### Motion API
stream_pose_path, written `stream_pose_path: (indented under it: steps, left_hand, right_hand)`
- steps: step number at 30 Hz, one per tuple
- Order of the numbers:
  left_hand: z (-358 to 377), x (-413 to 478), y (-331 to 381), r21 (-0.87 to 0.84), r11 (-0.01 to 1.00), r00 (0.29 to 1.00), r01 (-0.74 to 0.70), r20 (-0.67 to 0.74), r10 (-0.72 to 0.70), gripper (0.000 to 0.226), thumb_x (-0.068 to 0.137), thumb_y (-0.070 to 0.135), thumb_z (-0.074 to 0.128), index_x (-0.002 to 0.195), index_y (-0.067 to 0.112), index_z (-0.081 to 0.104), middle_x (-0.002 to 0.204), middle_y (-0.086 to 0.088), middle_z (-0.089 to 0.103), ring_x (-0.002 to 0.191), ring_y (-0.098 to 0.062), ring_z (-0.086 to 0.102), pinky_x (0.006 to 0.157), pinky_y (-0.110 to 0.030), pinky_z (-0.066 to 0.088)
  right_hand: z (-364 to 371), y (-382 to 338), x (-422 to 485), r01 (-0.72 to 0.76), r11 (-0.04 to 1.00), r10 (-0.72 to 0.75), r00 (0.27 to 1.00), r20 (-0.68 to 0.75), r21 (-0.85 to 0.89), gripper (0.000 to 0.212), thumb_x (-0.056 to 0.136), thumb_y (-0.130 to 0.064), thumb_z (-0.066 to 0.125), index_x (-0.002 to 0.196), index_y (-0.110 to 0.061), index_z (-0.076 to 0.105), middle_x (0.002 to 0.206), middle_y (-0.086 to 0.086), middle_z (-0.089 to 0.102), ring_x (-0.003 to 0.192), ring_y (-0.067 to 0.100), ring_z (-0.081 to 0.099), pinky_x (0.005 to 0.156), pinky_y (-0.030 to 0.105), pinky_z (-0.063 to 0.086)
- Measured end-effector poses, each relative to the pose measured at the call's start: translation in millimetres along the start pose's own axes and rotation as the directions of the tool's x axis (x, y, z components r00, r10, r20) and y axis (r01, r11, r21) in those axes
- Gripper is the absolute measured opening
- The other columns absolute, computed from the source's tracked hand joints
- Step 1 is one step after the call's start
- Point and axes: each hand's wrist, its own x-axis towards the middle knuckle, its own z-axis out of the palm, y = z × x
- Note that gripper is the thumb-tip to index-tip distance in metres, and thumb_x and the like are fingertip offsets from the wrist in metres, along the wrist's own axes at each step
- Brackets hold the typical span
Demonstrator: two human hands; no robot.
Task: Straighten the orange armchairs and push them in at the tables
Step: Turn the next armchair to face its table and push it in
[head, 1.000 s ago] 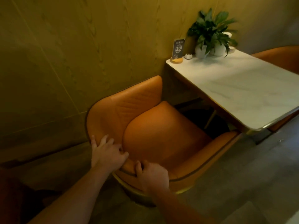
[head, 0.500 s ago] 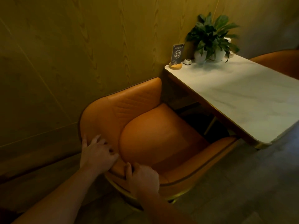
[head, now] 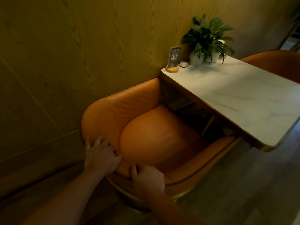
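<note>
An orange armchair point(head: 146, 133) stands below me, its open side facing a white marble table point(head: 240, 101). One arm lies along the wood wall; the other arm's tip reaches just under the table's near edge. My left hand point(head: 100, 155) grips the top of the chair's backrest, fingers curled over its rim. Just to its right, my right hand point(head: 146, 179) holds the same rim, thumb on the inner side. A second orange armchair point(head: 276, 64) shows behind the table's far side, mostly hidden.
A wood-panelled wall point(head: 65, 62) runs close along the chair's left. On the table's wall end stand a potted plant point(head: 207, 43), a sign marked A12 point(head: 174, 58) and a small white button point(head: 183, 64). Grey floor point(head: 243, 192) spreads to the right.
The chair has slid a little toward the table and wall with both hands still on its backrest. My view has shifted slightly left.
</note>
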Motion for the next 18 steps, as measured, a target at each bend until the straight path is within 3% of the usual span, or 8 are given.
stream_pose_path:
  steps: [8,13,18]
  left_hand:
    - [-2.4,-2.1,0.0,-0.011,1.0,0.998,-0.023,0.052,0.023,0.063,0.077,0.068,0.021,0.107,0.041,0.07,0.127,0.014,0.059,0.139,-0.021,0.028,0.113,-0.064,-0.007]
    - [-4.3,-1.1,1.7,0.013,0.999,0.996,-0.048,0.081,0.047,0.066,0.079,0.067,0.021,0.116,0.039,0.067,0.136,0.008,0.055,0.143,-0.024,0.024,0.11,-0.067,-0.01]
    - [-9.2,-5.7,4.8,-0.013,0.999,0.994,-0.052,0.094,0.053,0.058,0.084,0.061,0.025,0.117,0.035,0.066,0.137,0.004,0.055,0.146,-0.025,0.024,0.111,-0.069,-0.01]
  right_hand:
    - [-6.0,-3.7,-1.9,-0.052,0.999,0.051,0.996,0.079,0.016,0.047,0.094,-0.062,0.025,0.088,-0.025,0.054,0.091,0.002,0.063,0.086,0.027,0.06,0.072,0.039,0.05]
    - [-4.0,-0.7,0.6,-0.057,0.998,0.056,0.991,0.123,0.01,0.045,0.094,-0.062,0.025,0.093,-0.028,0.054,0.097,0.002,0.062,0.092,0.028,0.059,0.075,0.04,0.05]
    - [-8.0,-1.1,3.2,-0.076,0.996,0.069,0.98,0.188,0.035,0.047,0.095,-0.061,0.025,0.096,-0.026,0.057,0.103,0.006,0.064,0.098,0.031,0.059,0.084,0.045,0.05]
